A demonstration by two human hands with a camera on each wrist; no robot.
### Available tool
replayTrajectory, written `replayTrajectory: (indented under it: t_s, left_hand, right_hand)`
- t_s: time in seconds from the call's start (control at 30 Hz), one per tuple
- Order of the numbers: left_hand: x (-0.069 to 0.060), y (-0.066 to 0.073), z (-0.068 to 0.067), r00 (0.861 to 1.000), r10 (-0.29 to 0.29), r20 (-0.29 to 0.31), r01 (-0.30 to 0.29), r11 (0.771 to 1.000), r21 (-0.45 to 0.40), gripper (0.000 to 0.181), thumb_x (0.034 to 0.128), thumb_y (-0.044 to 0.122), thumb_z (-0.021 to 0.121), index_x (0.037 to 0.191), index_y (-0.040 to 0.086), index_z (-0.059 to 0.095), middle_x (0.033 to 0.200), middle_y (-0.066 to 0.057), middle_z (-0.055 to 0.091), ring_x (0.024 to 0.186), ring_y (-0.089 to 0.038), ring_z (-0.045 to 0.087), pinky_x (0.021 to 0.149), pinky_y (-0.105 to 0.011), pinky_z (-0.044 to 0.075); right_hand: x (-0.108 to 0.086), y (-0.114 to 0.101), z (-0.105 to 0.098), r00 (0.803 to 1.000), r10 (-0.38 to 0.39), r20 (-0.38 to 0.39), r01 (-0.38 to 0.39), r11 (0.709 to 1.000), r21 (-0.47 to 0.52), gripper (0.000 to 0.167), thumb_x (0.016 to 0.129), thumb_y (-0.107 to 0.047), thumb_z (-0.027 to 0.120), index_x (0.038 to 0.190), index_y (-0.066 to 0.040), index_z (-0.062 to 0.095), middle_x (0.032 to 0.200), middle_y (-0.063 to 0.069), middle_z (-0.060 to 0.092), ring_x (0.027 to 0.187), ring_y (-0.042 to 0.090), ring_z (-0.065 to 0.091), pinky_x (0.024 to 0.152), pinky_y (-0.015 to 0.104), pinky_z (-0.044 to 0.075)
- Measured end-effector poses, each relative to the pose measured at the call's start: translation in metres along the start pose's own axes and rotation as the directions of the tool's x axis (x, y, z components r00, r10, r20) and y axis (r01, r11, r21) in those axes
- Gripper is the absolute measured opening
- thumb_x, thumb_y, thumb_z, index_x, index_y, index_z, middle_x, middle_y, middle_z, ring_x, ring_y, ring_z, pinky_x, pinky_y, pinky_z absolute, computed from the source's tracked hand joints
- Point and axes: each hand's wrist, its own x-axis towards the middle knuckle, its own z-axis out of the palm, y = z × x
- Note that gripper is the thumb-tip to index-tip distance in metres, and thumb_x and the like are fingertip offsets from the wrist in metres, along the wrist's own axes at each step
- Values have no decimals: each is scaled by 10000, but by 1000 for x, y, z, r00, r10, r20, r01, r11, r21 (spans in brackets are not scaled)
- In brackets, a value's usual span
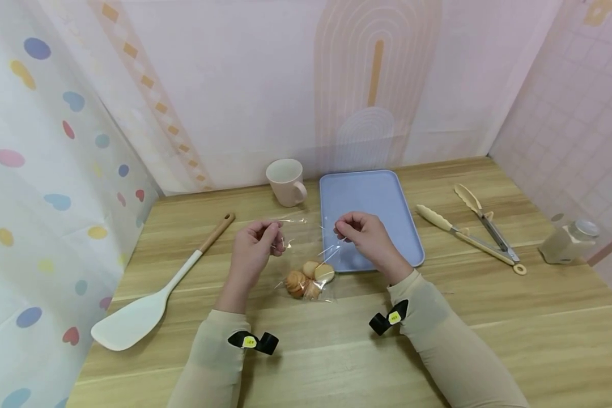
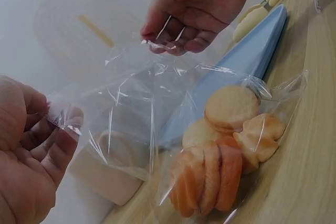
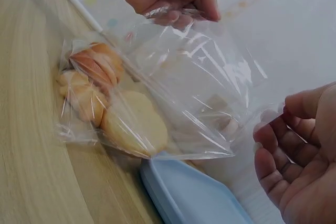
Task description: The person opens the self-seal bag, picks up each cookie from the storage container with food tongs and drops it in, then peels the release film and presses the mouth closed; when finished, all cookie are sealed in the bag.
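Note:
A clear plastic bag (image 2: pixel 126 114) hangs between the two hands, its upper edge spread sideways. Inside its lower end lie several cookies (image 1: pixel 310 277), some round and pale, others ridged and browner. My left hand (image 1: pixel 255 247) pinches one upper corner between thumb and fingers. The opposite corner is pinched by my right hand (image 1: pixel 365 237), whose curled fingers show in the right wrist view. Behind the bag and partly under the right hand lies a blue tray (image 1: pixel 364 192). Whether the bag's bottom touches the table is hard to tell.
A pink mug (image 1: pixel 285 182) stands at the back, left of the tray. On the left lies a white spatula (image 1: pixel 137 317) with a wooden handle. Spread tongs (image 1: pixel 469 238) lie to the right, and a glass jar (image 1: pixel 569 242) with a lid stands at the table's right edge.

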Motion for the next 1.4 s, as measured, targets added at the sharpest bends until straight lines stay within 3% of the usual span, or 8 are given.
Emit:
replayTrajectory:
  t_s: [0.27, 0.53, 0.63, 0.77, 0.87, 1.1, 1.23, 1.4]
  left_hand:
    - [3, -1, 2, 988, 151, -37, -144, 978, 153, 309, 1015, 220, 476, 1008, -67, 590, 913, -206, 643, 765, -173, 654, 686, -260, 560]
    - [4, -7, 6, 960, 261, -105, -245, 959, 141, 263, 1009, 191, 495, 1017, -48, 605, 679, -124, 614, 514, -114, 608, 465, -265, 525]
    - [5, -12, 6, 913, 392, -115, -357, 902, 241, 228, 1001, 142, 511, 998, -50, 633, 598, -101, 579, 445, -94, 554, 393, -233, 474]
    - [7, -18, 7, 821, 562, -104, -497, 792, 353, 176, 979, 65, 537, 972, -65, 656, 516, -109, 539, 391, -70, 483, 332, -194, 382]
    - [7, -20, 8, 798, 591, -114, -519, 772, 368, 144, 965, 22, 547, 962, -68, 660, 486, -92, 527, 378, -48, 456, 323, -180, 347]
    - [-2, -7, 14, 829, 547, -120, -469, 795, 384, 140, 966, -20, 519, 974, -94, 638, 460, -111, 506, 348, -35, 415, 297, -183, 300]
    - [-11, 8, 16, 886, 448, -121, -391, 860, 327, 165, 980, 12, 510, 991, -110, 621, 488, -138, 508, 366, -34, 433, 309, -186, 339]
    - [-10, 5, 12, 963, 247, -108, -223, 956, 192, 215, 989, 119, 533, 1041, -69, 623, 542, -126, 522, 399, -59, 467, 353, -194, 391]
  right_hand:
    - [-2, -5, 1, 997, -61, 45, 60, 998, 4, 192, 1025, -108, 448, 1006, 58, 543, 976, 201, 671, 876, 211, 658, 793, 318, 525]
    - [-2, -2, 9, 998, -34, 44, 27, 988, 152, 156, 1025, -70, 430, 1009, 72, 493, 806, 104, 646, 740, 147, 677, 752, 335, 560]
    - [-2, 1, 8, 998, -57, 10, 56, 993, 107, 155, 1018, -84, 457, 995, 56, 520, 782, 107, 640, 717, 157, 670, 735, 333, 565]
    - [-3, 2, 6, 994, -101, -38, 102, 994, 26, 186, 1008, -115, 491, 997, 63, 546, 758, 129, 621, 685, 178, 654, 699, 330, 565]
    - [-3, 1, 6, 995, -93, -31, 94, 994, 53, 201, 1007, -112, 492, 1009, 85, 531, 751, 113, 612, 680, 164, 650, 704, 334, 566]
    - [-3, 0, 8, 996, -26, 80, 7, 974, 224, 243, 991, -72, 520, 1159, 96, 465, 839, 128, 657, 766, 179, 677, 797, 385, 551]
    - [-3, -1, 9, 999, 6, 53, -18, 970, 242, 243, 964, -25, 553, 1148, 113, 476, 801, 93, 670, 732, 167, 672, 763, 352, 561]
    - [-3, 2, 8, 999, 39, 17, -42, 965, 259, 251, 965, -18, 548, 1135, 155, 482, 754, 27, 660, 680, 128, 649, 702, 278, 558]
